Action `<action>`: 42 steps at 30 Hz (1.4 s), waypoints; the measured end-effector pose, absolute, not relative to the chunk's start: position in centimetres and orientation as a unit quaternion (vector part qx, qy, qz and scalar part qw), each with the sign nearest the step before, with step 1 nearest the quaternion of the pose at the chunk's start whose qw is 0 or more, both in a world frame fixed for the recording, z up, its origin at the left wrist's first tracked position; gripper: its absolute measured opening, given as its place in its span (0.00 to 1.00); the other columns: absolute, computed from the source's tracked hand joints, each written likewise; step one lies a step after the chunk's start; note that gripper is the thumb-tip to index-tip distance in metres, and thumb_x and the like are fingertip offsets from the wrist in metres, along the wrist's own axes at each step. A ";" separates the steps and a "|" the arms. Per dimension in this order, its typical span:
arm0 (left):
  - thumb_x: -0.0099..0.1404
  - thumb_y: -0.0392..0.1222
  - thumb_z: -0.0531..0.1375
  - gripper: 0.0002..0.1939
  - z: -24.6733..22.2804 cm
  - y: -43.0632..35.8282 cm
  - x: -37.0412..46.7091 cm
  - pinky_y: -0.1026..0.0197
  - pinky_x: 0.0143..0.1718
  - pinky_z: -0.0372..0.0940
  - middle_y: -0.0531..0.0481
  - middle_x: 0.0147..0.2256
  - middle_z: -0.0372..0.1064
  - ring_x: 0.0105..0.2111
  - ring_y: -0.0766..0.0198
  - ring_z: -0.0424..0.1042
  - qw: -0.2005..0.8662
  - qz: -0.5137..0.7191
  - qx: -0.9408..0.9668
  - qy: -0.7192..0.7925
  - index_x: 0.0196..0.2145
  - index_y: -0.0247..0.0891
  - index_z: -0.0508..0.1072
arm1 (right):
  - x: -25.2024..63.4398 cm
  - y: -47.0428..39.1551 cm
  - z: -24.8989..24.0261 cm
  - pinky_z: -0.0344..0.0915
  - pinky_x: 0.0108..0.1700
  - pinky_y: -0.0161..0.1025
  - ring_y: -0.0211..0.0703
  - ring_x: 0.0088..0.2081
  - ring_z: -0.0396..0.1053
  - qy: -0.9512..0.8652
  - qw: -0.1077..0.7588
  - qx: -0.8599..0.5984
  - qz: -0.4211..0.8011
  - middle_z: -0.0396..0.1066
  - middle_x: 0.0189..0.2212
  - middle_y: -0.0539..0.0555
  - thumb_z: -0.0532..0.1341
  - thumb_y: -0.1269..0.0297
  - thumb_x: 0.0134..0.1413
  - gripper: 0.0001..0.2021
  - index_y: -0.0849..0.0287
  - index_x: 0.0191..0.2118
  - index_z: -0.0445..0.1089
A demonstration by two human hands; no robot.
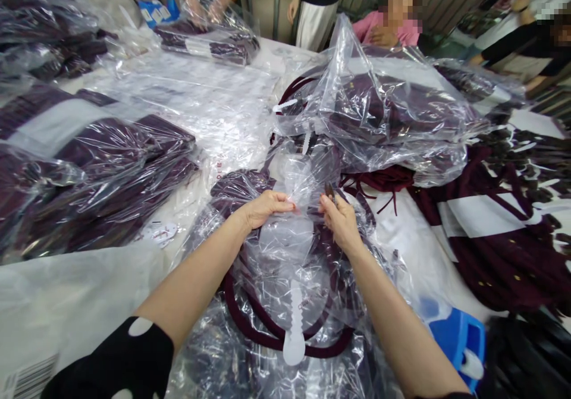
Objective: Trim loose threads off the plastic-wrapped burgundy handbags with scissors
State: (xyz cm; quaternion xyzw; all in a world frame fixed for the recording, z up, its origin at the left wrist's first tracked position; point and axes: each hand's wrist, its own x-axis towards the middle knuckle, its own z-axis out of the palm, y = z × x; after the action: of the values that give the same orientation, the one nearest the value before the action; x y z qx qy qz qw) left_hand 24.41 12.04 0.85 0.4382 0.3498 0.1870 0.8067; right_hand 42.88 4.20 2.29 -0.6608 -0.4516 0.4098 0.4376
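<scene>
A clear plastic bag (285, 250) lies in front of me with a dark maroon handbag inside. The handbag's rounded maroon handles (254, 336) curve towards me, and a white notched tag (294, 327) hangs over them. My left hand (267, 207) is closed, thumb and fingers pinching the plastic near the middle. To its right my right hand (341, 217) is also closed, fingertips at the plastic. A small dark pointed tool (329, 191) sticks up from its fingers; its exact kind is unclear.
Plastic-wrapped maroon bags lie stacked at the left (134, 143) and beyond my hands (379, 101). Unwrapped maroon bags (499, 250) lie at the right, near a blue plastic object (459, 339). Flat clear plastic bags (191, 96) cover the table's middle. Several people stand around the far side.
</scene>
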 end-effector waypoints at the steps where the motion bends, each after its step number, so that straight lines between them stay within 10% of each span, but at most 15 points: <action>1: 0.41 0.45 0.69 0.17 0.9 12.0 24.4 0.63 0.33 0.59 0.45 0.27 0.73 0.27 0.65 0.68 0.808 0.187 0.436 0.349 0.28 0.31 0.75 | 43.0 3.5 2.6 0.50 0.20 0.34 0.33 0.18 0.53 -0.458 0.428 -0.652 0.426 0.64 0.23 0.48 0.51 0.44 0.52 0.20 0.58 0.31 0.66; 10: 0.47 0.47 0.65 0.16 1.1 12.0 24.4 0.65 0.25 0.52 0.43 0.26 0.73 0.24 0.67 0.66 0.794 0.190 0.471 0.335 0.29 0.30 0.75 | 43.6 2.2 3.7 0.53 0.25 0.33 0.36 0.23 0.58 -0.575 0.275 -0.630 0.443 0.61 0.20 0.49 0.49 0.46 0.56 0.22 0.58 0.26 0.67; 42: 0.48 0.48 0.64 0.17 0.9 11.9 24.3 0.64 0.31 0.59 0.44 0.27 0.73 0.28 0.63 0.71 0.819 0.218 0.421 0.324 0.31 0.30 0.74 | 41.2 3.5 2.3 0.46 0.21 0.32 0.33 0.19 0.51 -0.499 0.347 -0.622 0.493 0.57 0.16 0.46 0.52 0.45 0.54 0.22 0.59 0.23 0.66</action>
State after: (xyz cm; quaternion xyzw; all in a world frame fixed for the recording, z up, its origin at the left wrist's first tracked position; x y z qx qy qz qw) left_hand 24.27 11.88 0.88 0.4214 0.3236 0.2183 0.8186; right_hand 41.21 3.53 2.30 -0.6221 -0.4990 0.4932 0.3474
